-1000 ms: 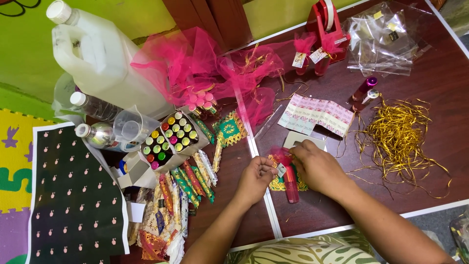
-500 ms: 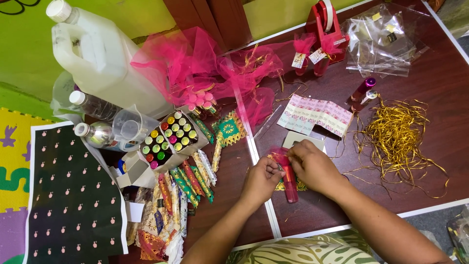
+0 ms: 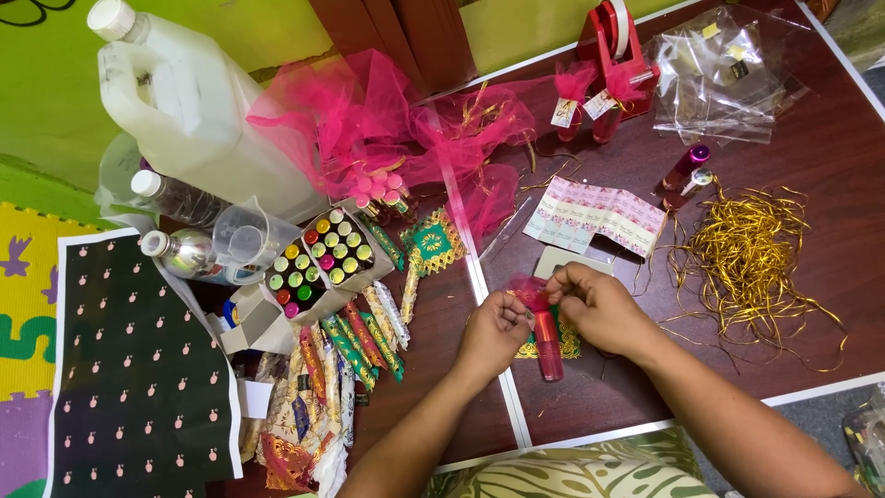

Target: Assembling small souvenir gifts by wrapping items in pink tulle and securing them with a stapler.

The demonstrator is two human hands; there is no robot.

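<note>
My left hand (image 3: 493, 334) and right hand (image 3: 597, 304) have closed in, both pinching pink net (image 3: 530, 295) at the top of the red vial (image 3: 548, 345), which now stands on the table (image 3: 830, 157) over a gold-edged card (image 3: 564, 343); the wrapping looks nearly gathered

dark wooden table (image 3: 830, 166); green wall (image 3: 55, 83); puzzle mat (image 3: 23, 304)
</note>
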